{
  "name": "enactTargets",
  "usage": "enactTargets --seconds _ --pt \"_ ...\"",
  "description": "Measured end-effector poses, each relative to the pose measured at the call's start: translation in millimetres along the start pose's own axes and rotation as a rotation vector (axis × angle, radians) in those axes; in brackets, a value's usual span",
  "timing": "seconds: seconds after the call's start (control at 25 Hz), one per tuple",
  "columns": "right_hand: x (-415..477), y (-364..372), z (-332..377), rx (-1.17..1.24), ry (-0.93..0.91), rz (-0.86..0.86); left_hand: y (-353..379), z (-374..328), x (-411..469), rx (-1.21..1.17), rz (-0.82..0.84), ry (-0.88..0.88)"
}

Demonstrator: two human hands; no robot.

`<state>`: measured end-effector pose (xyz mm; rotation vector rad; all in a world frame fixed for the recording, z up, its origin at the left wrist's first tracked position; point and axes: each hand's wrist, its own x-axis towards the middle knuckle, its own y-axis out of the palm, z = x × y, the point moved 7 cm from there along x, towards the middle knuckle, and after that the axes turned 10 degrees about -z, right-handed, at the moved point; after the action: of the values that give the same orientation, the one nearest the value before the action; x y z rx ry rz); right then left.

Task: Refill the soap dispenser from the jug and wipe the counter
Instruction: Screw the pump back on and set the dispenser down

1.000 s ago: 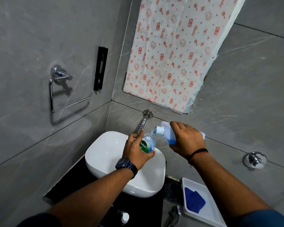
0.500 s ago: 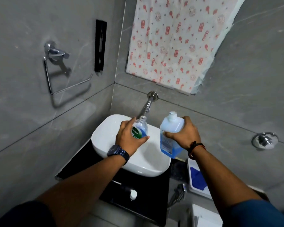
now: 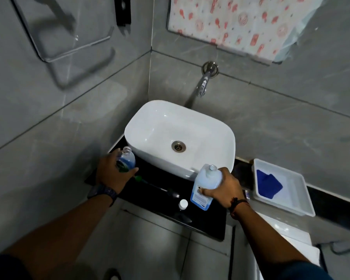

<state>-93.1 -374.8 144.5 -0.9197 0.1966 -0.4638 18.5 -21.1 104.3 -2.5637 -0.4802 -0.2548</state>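
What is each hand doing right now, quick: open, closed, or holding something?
Left hand: grips the soap dispenser, cap off.
Right hand: grips the jug, uncapped.

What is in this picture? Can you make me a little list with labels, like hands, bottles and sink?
Left hand: grips the soap dispenser, left of the sink
Soap dispenser: upright, neck open, blue soap inside
Right hand: grips the jug
Jug: upright, top open, in front of the sink
Sink: white, sits on the black counter
Tap: on the wall, no water running
White cap: on the counter, left of the jug
White tray: right of the sink, holds a blue cloth
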Motion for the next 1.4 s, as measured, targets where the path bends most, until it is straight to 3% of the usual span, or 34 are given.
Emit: enactTargets --seconds 0.16,0.36,0.52,0.6,0.68,0.76,0.84,0.96,1.08,1.2,1.4 --pt "-3 28 -34 0.081 0.024 0.003 9 49 8 0.036 0.006 -0.103" --pt "0 45 -58 0.195 -0.024 0.004 22 72 13 0.025 0.022 -0.074" --pt "-1 49 -72 0.2 0.052 0.036 27 79 11 -0.001 0.011 -0.028" --pt "-6 55 -83 0.065 0.132 0.081 28 83 9 -0.003 -0.012 -0.034" --pt "-18 63 -89 -0.25 0.172 0.199 28 84 8 0.002 -0.022 -0.04" --pt "-30 74 -86 -0.576 0.08 0.281 26 85 7 -0.002 -0.021 -0.044" --pt "-37 88 -71 -0.656 -0.078 0.251 24 82 7 -0.004 -0.022 -0.03" --pt "-44 110 -41 -0.578 -0.193 0.178 21 79 6 -0.018 -0.034 -0.022" --pt "-42 116 -29 -0.493 -0.088 0.083 19 78 6 -0.017 -0.038 -0.013" --pt "-44 129 -22 -0.447 -0.064 0.105 21 80 6 -0.019 -0.011 -0.037" --pt "-34 165 36 -0.28 -0.222 0.14 24 85 6 -0.027 0.033 -0.056"
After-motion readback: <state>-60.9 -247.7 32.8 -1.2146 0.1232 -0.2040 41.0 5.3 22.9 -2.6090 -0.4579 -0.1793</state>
